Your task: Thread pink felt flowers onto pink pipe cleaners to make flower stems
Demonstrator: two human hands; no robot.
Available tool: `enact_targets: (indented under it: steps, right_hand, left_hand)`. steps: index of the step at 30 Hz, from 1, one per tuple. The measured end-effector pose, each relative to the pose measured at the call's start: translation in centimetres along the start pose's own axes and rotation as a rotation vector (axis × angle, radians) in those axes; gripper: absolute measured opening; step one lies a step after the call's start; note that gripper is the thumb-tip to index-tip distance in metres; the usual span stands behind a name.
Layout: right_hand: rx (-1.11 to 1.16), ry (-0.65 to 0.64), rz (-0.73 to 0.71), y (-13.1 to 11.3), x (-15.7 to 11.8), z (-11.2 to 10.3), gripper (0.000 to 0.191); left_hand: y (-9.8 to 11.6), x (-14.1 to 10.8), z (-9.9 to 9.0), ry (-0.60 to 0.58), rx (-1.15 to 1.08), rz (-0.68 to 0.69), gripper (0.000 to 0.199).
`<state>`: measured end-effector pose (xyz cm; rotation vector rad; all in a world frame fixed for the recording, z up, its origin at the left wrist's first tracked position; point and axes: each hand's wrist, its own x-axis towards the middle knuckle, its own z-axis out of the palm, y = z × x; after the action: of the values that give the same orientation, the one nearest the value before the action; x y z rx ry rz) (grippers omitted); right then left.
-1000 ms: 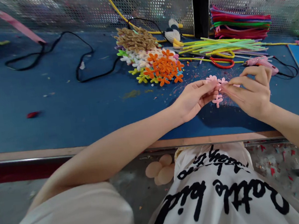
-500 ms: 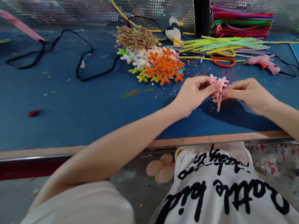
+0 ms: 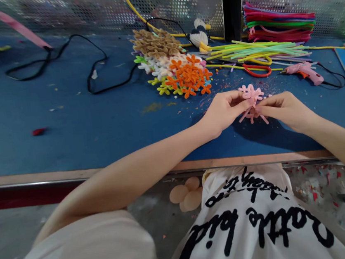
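Several pink pipe-cleaner flowers [image 3: 251, 92] are pinched between my two hands above the table's front half. My left hand [image 3: 224, 111] closes thumb and fingers on them from the left. From the right, the thumb and fingertips of my right hand [image 3: 285, 109] press on the same pink bunch. Loops stick up at the top, and two straight pink ends splay out below. Fingers hide the middle, so how the pieces join cannot be seen. Just beyond my left hand lies a pile of orange pipe-cleaner flowers [image 3: 190, 76], with brown ones [image 3: 157, 43] behind.
Red-handled scissors [image 3: 257, 70] and loose yellow-green pipe cleaners [image 3: 253, 49] lie behind my hands. A pink glue gun [image 3: 305, 73] rests to the right. A phone [image 3: 233, 14] leans upright beside stacked pipe cleaners [image 3: 280, 23]. A black cord [image 3: 105, 90] winds across the left.
The pink bunch has turned in my fingers: its loops now face up more, and two straight ends spread below where one hung before. Both hands stay nearly in place.
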<state>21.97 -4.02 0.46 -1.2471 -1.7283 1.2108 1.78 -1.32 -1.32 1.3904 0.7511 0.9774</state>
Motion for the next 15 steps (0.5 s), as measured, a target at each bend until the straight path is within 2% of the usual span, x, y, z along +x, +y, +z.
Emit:
enact_targets:
  steps: [5, 10, 15]
  right_hand:
    - [0.119, 0.012, 0.084, -0.4, 0.1, -0.2, 0.025]
    - [0.418, -0.186, 0.318, -1.3, 0.3, -0.9, 0.030]
    - [0.430, -0.249, 0.287, -1.6, 0.4, -1.6, 0.032]
  left_hand:
    - [0.3, -0.2, 0.0, -0.002, 0.047, 0.003, 0.037]
    - [0.5, 0.0, -0.2, -0.014, 0.029, 0.004, 0.042]
    - [1.0, 0.0, -0.5, -0.018, 0.055, -0.001, 0.045]
